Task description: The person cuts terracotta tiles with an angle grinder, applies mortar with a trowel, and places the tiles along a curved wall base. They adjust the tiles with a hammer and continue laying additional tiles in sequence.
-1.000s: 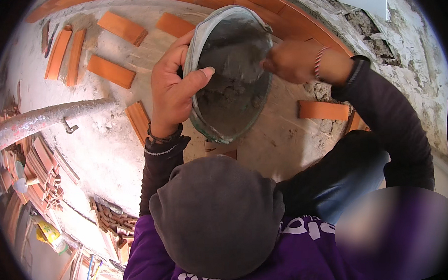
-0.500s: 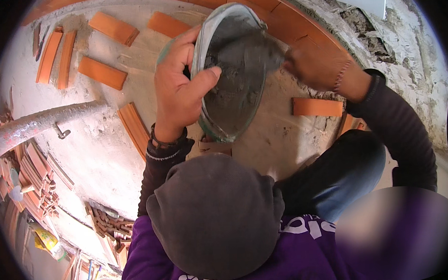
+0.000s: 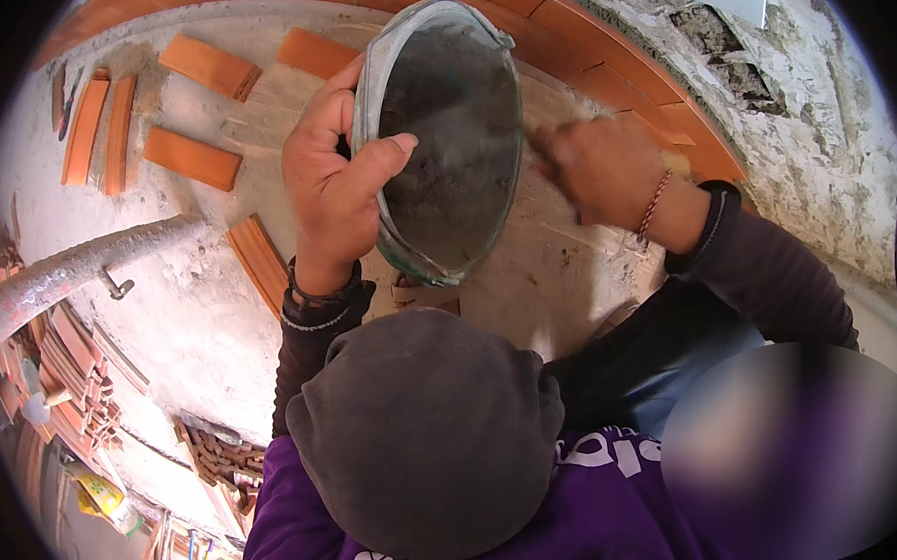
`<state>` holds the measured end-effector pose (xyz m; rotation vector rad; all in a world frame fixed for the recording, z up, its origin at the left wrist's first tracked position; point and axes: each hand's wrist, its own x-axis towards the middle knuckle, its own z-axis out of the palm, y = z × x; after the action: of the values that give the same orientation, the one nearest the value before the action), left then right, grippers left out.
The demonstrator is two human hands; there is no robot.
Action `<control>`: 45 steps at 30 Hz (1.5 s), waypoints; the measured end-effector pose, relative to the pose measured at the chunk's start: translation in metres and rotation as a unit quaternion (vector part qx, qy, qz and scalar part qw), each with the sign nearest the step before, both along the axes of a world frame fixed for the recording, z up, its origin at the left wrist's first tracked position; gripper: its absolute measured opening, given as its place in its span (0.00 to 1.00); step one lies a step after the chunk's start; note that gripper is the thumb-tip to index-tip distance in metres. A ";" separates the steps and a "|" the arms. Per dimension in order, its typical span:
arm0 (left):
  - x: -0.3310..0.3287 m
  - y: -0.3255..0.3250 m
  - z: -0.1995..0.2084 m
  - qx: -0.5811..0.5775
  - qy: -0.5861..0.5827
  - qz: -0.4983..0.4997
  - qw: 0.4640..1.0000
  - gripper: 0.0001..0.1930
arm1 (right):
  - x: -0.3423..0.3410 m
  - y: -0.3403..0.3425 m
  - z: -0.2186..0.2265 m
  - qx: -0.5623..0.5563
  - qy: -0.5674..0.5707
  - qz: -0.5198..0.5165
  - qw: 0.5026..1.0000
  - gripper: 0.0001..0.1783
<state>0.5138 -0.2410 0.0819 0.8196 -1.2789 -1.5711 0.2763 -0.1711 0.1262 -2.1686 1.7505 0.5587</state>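
My left hand (image 3: pixel 336 175) grips the rim of a worn bucket (image 3: pixel 369 113), its thumb over the inner edge and its fingers round the outside. The bucket is tilted, with its mouth toward me; wet grey mortar (image 3: pixel 444 170) coats the inside. Just right of the bucket, my right hand (image 3: pixel 604 168) is closed and smeared by motion. A pale handle end (image 3: pixel 676 160) shows behind it, apparently a trowel's; I cannot make out the blade in the blur.
Loose orange tiles (image 3: pixel 193 158) lie on the dusty floor at the left. A course of orange tiles (image 3: pixel 568 35) curves along the rough wall (image 3: pixel 803 134). A mortar-crusted metal pole (image 3: pixel 87 261) juts in from the left, above stacked tile pieces (image 3: pixel 72 366).
The bucket and my left hand have shifted slightly left. My right hand has moved left and down; the grey blade seen earlier at the bucket's right rim no longer shows clearly.
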 end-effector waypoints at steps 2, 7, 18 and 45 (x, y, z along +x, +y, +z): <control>0.000 -0.001 0.001 -0.042 -0.017 0.003 0.999 0.07 | -0.009 -0.012 -0.009 -0.080 0.022 0.003 0.997 0.10; -0.003 0.003 -0.006 -0.102 -0.034 0.016 0.994 0.07 | 0.014 -0.023 -0.010 0.045 0.023 0.035 0.998 0.09; 0.007 0.008 -0.001 -0.012 -0.003 0.019 1.000 0.08 | 0.018 -0.019 -0.057 0.209 -0.236 0.029 0.949 0.20; 0.007 0.001 -0.001 -0.047 -0.006 -0.023 0.999 0.10 | -0.011 -0.044 0.007 -0.001 -0.027 0.086 0.996 0.16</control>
<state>0.5210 -0.2398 0.0806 0.7460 -1.3783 -1.5314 0.2649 -0.2147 0.1337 -2.3268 1.5478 0.5343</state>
